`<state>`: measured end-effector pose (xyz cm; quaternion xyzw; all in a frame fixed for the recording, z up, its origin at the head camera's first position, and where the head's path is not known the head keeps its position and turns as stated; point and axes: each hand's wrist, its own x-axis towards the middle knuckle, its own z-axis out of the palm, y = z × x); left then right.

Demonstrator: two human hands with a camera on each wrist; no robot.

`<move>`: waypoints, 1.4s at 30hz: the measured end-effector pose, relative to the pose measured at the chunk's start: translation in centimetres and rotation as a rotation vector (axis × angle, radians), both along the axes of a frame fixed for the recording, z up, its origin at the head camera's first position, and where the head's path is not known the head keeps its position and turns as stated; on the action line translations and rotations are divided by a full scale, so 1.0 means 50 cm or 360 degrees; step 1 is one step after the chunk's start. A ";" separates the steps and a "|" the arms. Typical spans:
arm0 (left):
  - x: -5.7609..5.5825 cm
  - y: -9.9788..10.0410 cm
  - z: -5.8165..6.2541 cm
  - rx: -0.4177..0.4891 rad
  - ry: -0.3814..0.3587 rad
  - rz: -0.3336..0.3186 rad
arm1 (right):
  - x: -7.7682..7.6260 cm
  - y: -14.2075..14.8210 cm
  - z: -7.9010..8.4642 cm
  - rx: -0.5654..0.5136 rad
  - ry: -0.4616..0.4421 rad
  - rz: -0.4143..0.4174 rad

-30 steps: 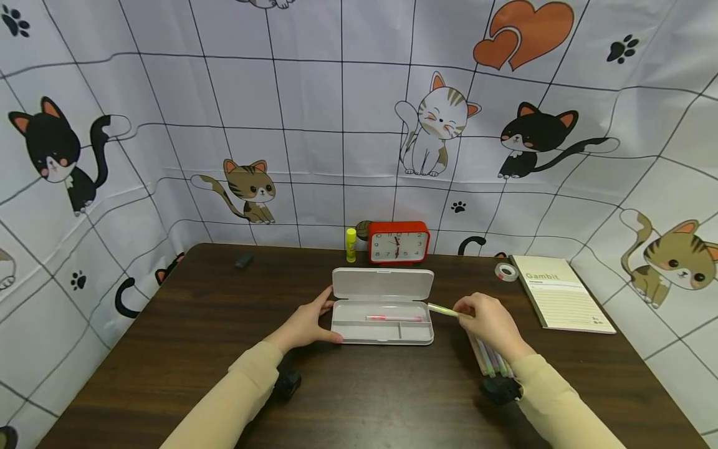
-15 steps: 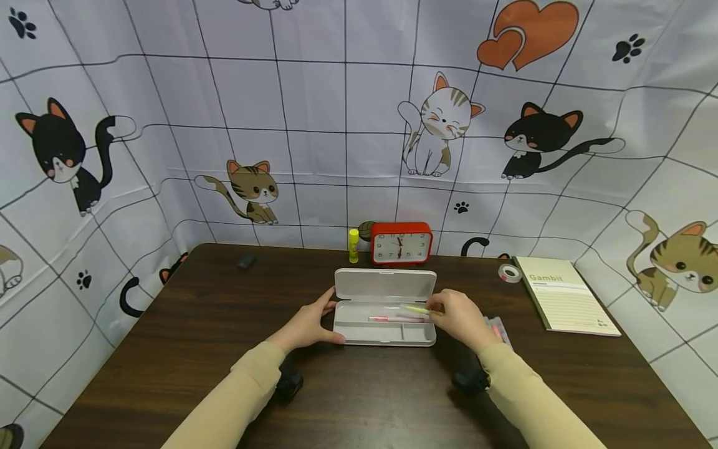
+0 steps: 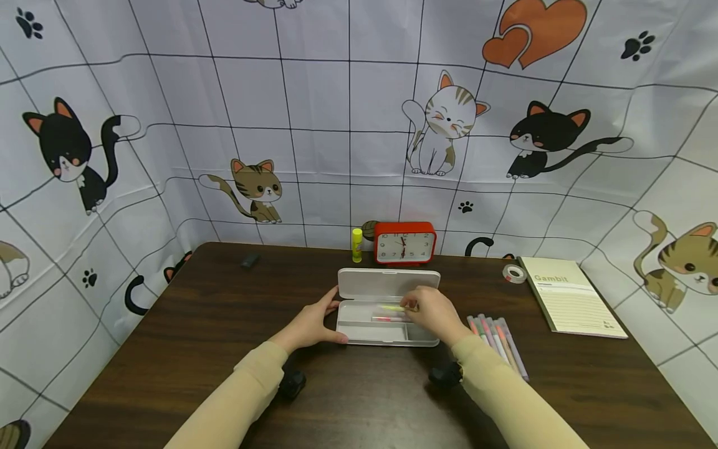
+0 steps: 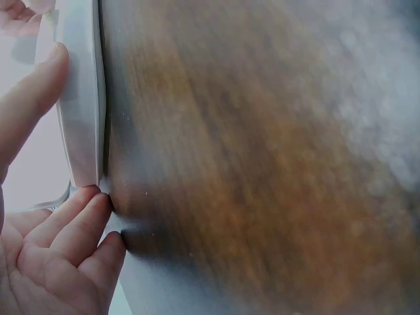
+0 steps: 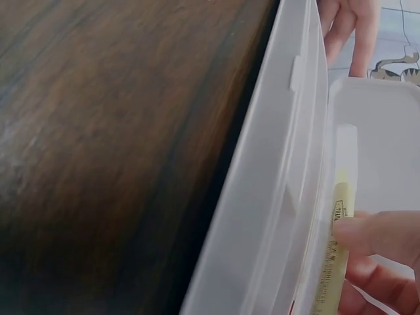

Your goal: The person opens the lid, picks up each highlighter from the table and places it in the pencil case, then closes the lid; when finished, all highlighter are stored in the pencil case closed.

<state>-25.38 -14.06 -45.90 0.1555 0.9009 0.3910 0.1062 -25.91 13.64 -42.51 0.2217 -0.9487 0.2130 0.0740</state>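
A white pencil case point(image 3: 370, 334) lies with its lid raised on the dark table. My left hand point(image 3: 308, 322) holds its left end, thumb at the front wall and fingers at the end, as the left wrist view also shows. Over the rear compartment, my right hand point(image 3: 436, 315) pinches a yellow marker point(image 5: 342, 203) with a clear cap between thumb and fingers. The marker lies lengthwise along the case, cap end to the left. A pink marker point(image 3: 386, 319) rests in the same compartment, partly hidden by the right hand. The small front-right compartment shows beneath that hand.
Several capped markers point(image 3: 499, 343) lie side by side right of the case, near the right forearm. Behind the case stand a yellow glue stick point(image 3: 356, 245) and a red clock point(image 3: 405, 243). A tape roll point(image 3: 514, 274), a notepad point(image 3: 572, 296) and a dark eraser-like block point(image 3: 250, 260) lie farther out.
My right hand has moved left from beside the case to over its rear compartment, carrying the yellow marker. The other markers are now uncovered. My left hand has stayed on the case.
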 end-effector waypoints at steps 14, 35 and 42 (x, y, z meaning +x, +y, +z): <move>-0.004 0.002 -0.004 0.0007 -0.0003 0.0008 | 0.006 0.039 -0.001 -0.0078 -0.0005 -0.0071; -0.002 0.002 -0.004 -0.0022 -0.0027 0.0016 | 0.044 0.144 -0.007 -0.0135 0.0006 -0.0192; -0.002 0.002 -0.007 -0.0010 -0.0002 0.0003 | 0.063 0.183 -0.007 -0.0146 -0.0040 -0.0266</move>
